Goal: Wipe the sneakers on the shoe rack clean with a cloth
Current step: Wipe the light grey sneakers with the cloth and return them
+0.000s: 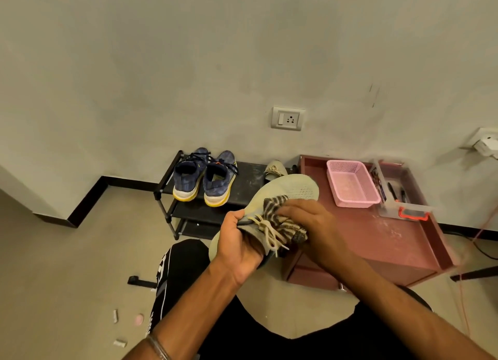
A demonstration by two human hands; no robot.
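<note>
A pale green sneaker (292,188) is held up in front of me, turned so its sole faces up and away and its cream laces hang toward me. My left hand (238,245) grips it at the heel and collar. My right hand (310,219) holds a striped grey cloth (280,207) against the shoe's side near the laces. A pair of navy sneakers (204,178) with yellow-edged soles stands on the top shelf of the black shoe rack (246,182). Another pale shoe (275,168) peeks out behind the held one on the rack.
A low pink cabinet (390,238) to the right of the rack carries a pink basket (351,183) and a clear box of pens (398,198). A wall socket (287,118) is above the rack. My dark-trousered knees are below. Scraps of litter lie on the floor at the left.
</note>
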